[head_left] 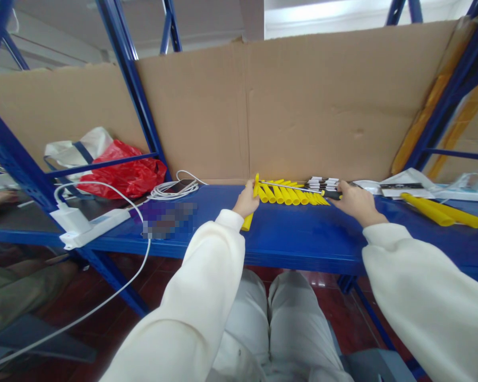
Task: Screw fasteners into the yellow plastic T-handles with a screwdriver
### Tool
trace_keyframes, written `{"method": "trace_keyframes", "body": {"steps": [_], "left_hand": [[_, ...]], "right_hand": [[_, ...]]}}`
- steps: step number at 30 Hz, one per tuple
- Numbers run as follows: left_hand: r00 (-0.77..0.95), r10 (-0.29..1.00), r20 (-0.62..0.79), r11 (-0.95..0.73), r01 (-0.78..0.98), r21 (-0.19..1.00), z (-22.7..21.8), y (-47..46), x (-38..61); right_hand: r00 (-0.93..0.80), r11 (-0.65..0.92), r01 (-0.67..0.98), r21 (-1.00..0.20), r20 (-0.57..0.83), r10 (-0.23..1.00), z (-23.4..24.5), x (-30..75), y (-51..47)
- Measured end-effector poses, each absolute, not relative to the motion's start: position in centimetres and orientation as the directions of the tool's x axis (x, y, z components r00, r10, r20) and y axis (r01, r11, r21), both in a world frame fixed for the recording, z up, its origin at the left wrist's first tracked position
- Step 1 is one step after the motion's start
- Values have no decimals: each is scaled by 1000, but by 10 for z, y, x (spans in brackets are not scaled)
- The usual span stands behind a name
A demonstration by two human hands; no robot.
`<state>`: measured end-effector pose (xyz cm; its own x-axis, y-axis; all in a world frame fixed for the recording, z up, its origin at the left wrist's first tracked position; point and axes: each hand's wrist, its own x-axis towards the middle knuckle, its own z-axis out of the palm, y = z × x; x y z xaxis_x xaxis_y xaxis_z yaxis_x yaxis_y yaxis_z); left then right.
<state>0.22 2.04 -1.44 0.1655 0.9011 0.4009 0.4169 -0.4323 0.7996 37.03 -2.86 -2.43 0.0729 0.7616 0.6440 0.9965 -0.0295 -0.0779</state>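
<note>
My left hand (246, 200) is closed around a yellow tube (252, 206) that stands slanted on the blue shelf (287, 236). My right hand (352, 201) grips the black handle of a screwdriver (295, 188). Its thin metal shaft reaches left across a row of several yellow tubes (290, 193) toward the tube in my left hand. Small black and white parts (322, 183) lie stacked just behind the row.
A cardboard sheet (287, 106) backs the shelf. A white power strip (88, 225), coiled white cable (171, 188), red bag (123, 172) and white bag (77, 148) sit at left. Longer yellow tubes (442, 212) and white packets (406, 183) lie at right. Blue rack posts (133, 87) rise behind.
</note>
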Motion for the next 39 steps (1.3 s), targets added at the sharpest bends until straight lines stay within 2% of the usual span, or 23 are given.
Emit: {"method": "trace_keyframes", "body": {"steps": [4, 8, 11, 16, 21, 29, 35, 39], "left_hand": [[155, 902, 402, -418, 537, 733, -12, 16, 13], [107, 899, 425, -387, 650, 655, -7, 14, 22], [72, 904, 422, -357, 672, 649, -4, 13, 29], [42, 901, 432, -365, 614, 700, -7, 14, 38], [51, 885, 462, -435, 443, 784, -19, 22, 33], [55, 897, 438, -428, 356, 831, -23, 29, 28], [9, 917, 399, -372, 379, 847, -22, 30, 24], [7, 924, 382, -356, 379, 854, -22, 29, 22]], "right_hand": [[150, -142, 988, -58, 563, 813, -14, 362, -41], [109, -116, 993, -27, 585, 804, -7, 354, -48], [90, -95, 995, -21, 575, 814, -7, 352, -47], [19, -25, 1000, 3, 568, 823, -11, 361, -41], [-70, 53, 997, 47, 591, 804, -15, 370, -37], [126, -125, 991, -41, 560, 819, -16, 365, -39], [15, 22, 998, -56, 587, 810, -19, 367, -36], [-68, 99, 995, -18, 603, 795, -22, 371, -31]]}}
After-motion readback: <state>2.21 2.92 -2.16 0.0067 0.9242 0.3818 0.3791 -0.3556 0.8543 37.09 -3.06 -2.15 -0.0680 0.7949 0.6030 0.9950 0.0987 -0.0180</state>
